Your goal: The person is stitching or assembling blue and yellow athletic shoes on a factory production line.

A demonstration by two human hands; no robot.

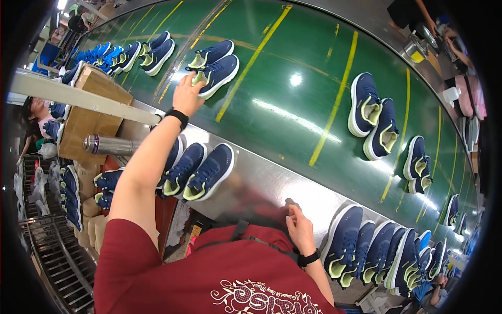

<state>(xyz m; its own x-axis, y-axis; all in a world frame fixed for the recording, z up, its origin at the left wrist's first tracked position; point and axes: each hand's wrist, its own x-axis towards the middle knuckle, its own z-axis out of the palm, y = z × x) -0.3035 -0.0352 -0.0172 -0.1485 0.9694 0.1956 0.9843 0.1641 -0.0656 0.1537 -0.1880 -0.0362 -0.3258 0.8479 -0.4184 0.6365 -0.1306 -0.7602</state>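
My left hand reaches out over the green belt to the heel of a navy sneaker with a white sole and lime lining. Its fingers are apart at the shoe's collar; a firm grip does not show. A matching sneaker lies just beyond, side by side with the first. My right hand hangs over the steel ledge in front of me, fingers loosely bent and apart, with nothing seen in it. Below my left forearm, several navy sneakers stand on the ledge.
The green belt with yellow cross lines carries more sneaker pairs on both sides. A row of sneakers lines the ledge at right. A pale metal bar, a cardboard box and a wire rack stand at left. Other people work around.
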